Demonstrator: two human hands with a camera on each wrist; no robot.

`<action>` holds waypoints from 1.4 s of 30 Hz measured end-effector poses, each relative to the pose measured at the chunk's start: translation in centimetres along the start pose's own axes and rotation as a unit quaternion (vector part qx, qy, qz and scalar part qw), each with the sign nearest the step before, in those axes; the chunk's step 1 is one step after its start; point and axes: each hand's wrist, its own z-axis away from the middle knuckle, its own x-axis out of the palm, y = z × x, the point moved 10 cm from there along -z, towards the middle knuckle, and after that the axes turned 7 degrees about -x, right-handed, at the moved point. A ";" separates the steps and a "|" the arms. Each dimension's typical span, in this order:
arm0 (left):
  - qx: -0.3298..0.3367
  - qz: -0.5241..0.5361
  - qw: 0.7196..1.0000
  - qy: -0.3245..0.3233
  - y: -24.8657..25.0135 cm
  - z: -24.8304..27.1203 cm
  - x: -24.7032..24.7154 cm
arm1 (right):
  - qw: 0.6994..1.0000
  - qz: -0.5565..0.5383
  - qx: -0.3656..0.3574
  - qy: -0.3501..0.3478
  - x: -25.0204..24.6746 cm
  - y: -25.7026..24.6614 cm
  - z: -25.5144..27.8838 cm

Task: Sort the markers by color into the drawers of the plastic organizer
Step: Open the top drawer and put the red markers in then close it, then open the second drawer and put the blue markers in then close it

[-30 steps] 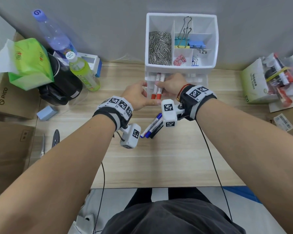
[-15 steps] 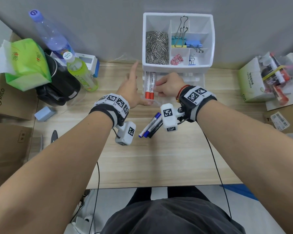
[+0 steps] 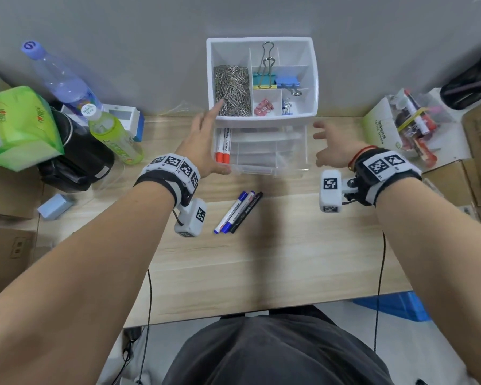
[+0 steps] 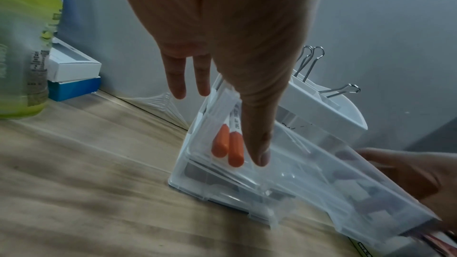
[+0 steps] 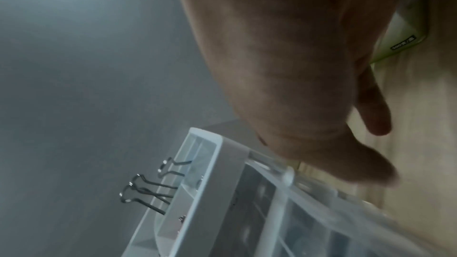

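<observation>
Head view: hands [image 3: 203, 143] flanking drawer [image 3: 261, 159].

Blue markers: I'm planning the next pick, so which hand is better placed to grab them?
Probably the left hand: it is open and empty, and nearer the blue markers on the table. The right hand, also open, hangs farther off.

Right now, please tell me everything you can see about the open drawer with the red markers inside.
The open drawer is clear plastic, pulled out toward the person from under the white tray of the plastic organizer. Two red markers lie side by side at its left end, red caps toward the front; the rest of it looks empty. The left hand rests with straight fingers against its left side, and the right hand hovers open near its right side; contact there cannot be told.
</observation>
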 end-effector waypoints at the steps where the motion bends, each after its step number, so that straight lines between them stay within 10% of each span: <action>1: -0.003 -0.005 1.000 -0.003 0.0 0.0 0.2 | 0.999 0.022 -0.021 -0.043 1.2 -0.3 -0.1; 25: 0.002 -0.044 0.982 0.184 0.7 -2.4 -2.5 | 0.975 -0.107 -0.082 0.177 -1.8 -1.0 -4.1; 35: -0.009 -0.020 0.984 0.175 0.3 -1.8 -2.3 | 0.983 -0.102 -0.036 0.150 -0.3 0.2 -4.4; 42: -0.139 0.052 0.980 0.130 -5.2 -0.3 2.3 | 0.985 -0.136 0.073 0.081 6.9 2.8 -4.5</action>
